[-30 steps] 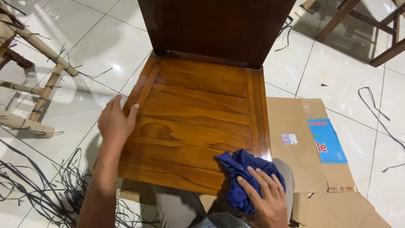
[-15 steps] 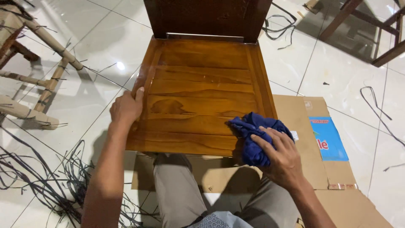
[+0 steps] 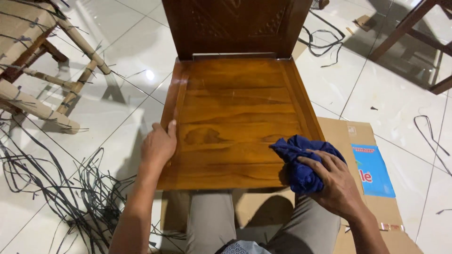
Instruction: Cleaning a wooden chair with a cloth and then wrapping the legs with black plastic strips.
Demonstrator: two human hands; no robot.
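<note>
Grey-trousered knees at bottom edge, person seated on flattened cardboard (image 3: 339, 136). Right hand (image 3: 335, 181) wrist bent, fingers curled in a closed grip around bunched blue cloth (image 3: 301, 162), cloth pressed on near right corner of glossy wooden chair seat (image 3: 235, 117). Left hand (image 3: 159, 145) arm extended, palm down, fingers wrapped over seat's left edge, thumb on top. Dark carved chair back (image 3: 235, 23) upright behind seat. Black strips (image 3: 61, 188) strewn on white tile floor (image 3: 117, 51) left; bamboo frame (image 3: 42, 70) far left.

The right hand (image 3: 336, 186) has slid the blue cloth (image 3: 303, 162) to the seat's (image 3: 235, 117) right edge.
</note>
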